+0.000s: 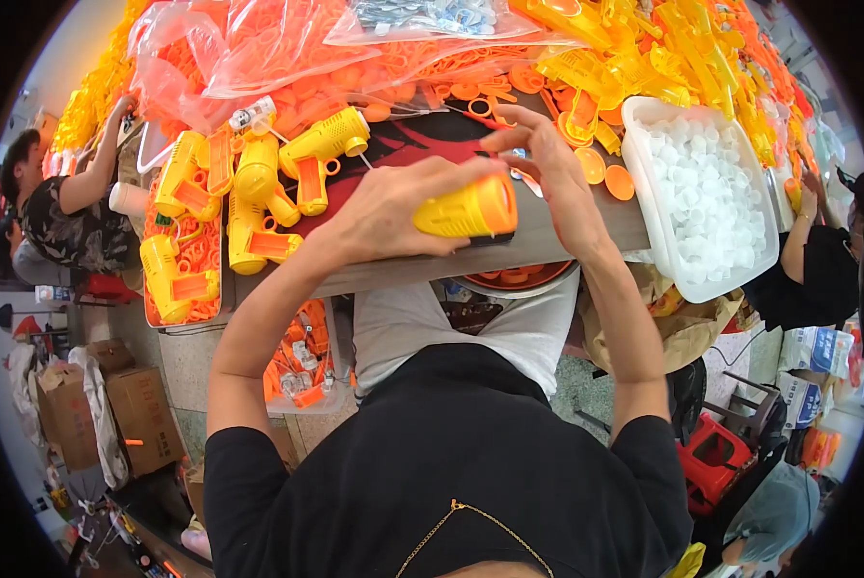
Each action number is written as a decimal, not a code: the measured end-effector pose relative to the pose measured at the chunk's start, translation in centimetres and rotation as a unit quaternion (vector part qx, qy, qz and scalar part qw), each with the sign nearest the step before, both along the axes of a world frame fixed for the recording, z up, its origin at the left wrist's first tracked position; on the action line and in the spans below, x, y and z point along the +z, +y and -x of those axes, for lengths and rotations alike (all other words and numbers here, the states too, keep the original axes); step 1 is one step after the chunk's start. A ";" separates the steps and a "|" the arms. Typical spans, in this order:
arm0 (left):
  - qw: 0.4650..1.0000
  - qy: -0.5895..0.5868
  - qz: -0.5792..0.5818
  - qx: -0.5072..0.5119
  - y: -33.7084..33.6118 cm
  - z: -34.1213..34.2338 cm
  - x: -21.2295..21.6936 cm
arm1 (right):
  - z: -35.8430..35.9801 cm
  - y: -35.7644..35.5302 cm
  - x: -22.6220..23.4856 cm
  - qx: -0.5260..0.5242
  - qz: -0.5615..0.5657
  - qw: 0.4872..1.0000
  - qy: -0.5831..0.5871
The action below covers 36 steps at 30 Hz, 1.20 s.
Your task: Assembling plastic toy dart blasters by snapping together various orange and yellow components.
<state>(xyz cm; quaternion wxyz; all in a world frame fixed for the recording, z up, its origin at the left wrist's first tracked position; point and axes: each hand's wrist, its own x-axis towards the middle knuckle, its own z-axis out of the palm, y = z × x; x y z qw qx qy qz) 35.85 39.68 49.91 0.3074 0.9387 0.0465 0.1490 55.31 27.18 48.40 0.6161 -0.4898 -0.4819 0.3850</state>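
In my left hand (pixel 389 207) is a yellow, barrel-shaped plastic piece (pixel 451 212) with an orange ring at its right end. The fingers wrap over and under it, above the near edge of the table (pixel 345 277). To its right, my right hand (pixel 565 188) is raised with its fingers apart and nothing visible in it. Several yellow toy-gun-like bodies (pixel 321 140) with orange parts lie to the left of my left hand. Loose orange rings and discs (pixel 618 181) lie beyond my right hand.
A white bin (pixel 655 252) of translucent caps stands at right. Orange and yellow parts (pixel 634 48) are heaped at the back, partly under clear plastic bags (pixel 201 58). An orange tray (pixel 153 316) sits at left. Other people (pixel 61 193) work at both sides.
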 end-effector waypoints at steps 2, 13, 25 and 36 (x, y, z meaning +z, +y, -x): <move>0.997 -0.017 -0.067 -0.026 -0.7 -0.4 0.3 | 0.6 1.4 0.1 0.054 0.007 0.998 -0.039; 0.998 -0.048 -0.030 -0.005 1.7 0.3 -2.0 | 2.2 4.7 0.5 0.058 -0.013 0.993 -0.103; 0.620 -0.248 0.738 0.094 1.0 6.9 -5.3 | -4.9 0.3 -7.1 -0.149 0.087 0.761 -0.625; 0.668 -0.282 0.681 0.098 -0.2 -2.4 -5.0 | -7.0 2.5 -5.6 -0.223 0.042 0.952 -0.204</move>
